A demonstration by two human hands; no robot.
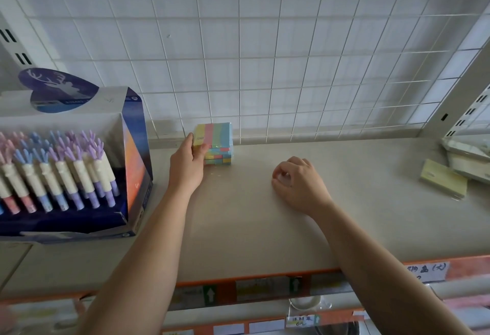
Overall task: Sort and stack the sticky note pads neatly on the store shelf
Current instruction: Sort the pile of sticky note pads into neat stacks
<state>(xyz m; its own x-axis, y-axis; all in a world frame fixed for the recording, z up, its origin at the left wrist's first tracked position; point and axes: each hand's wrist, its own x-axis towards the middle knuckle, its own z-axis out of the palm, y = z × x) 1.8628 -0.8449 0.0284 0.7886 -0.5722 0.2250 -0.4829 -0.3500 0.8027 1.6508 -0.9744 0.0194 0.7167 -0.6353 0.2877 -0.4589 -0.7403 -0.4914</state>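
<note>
From the head camera, a stack of striped sticky note pads sits at the far edge of the grey shelf, against the white wire grid behind it. The left hand presses against the stack's left side, thumb lying on the top pad and fingers along the far left edge, so it grips the pile. The right hand rests on the bare shelf, well right of the stack, its fingers curled loosely inward and holding nothing. At the far right lies a pale yellow pad, beside a heap of clear-wrapped packs. On the left stands a pen display box.
</note>
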